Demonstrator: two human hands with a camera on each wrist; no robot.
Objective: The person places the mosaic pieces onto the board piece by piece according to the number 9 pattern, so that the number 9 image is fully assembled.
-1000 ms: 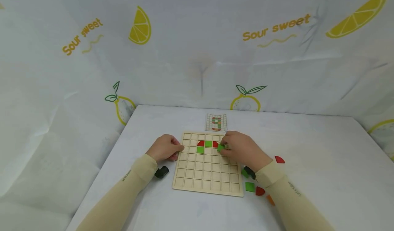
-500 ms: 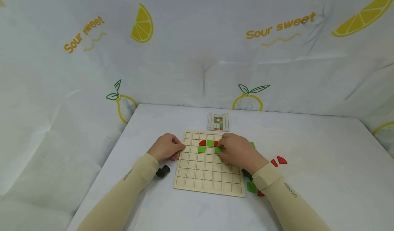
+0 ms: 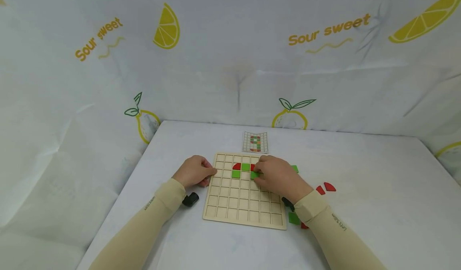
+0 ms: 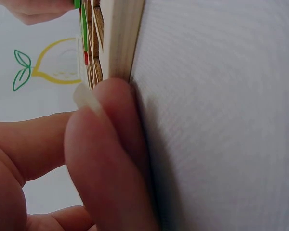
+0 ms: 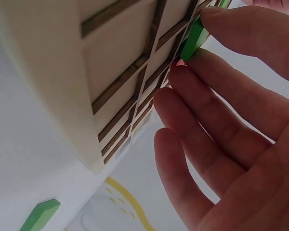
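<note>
A pale wooden grid board (image 3: 223,202) lies on the white table. At its left edge my left hand (image 3: 192,171) pinches the rim; the thumb and index fingertip meet the rim in the left wrist view. Reaching over the board's upper right, my right hand (image 3: 281,177) holds a green square tile (image 5: 193,41) between thumb and index finger, the other fingers loosely bent. That tile is at a cell just below a red rounded tile (image 3: 253,167), partly hidden by the fingers. Left of these sit a green tile (image 3: 245,167), a red quarter-round tile (image 3: 236,166) and another green tile (image 3: 235,174).
A pattern card (image 3: 255,142) lies behind the board. Right of it are red pieces (image 3: 329,187), a green tile (image 3: 294,169) and another green tile (image 3: 294,218) beside a partly hidden red piece (image 3: 304,225). A black object (image 3: 191,199) is near my left wrist.
My right hand has brought the green tile slightly left and down to the cell below the right red tile. The left hand keeps its place at the board; the head view has shifted slightly.
</note>
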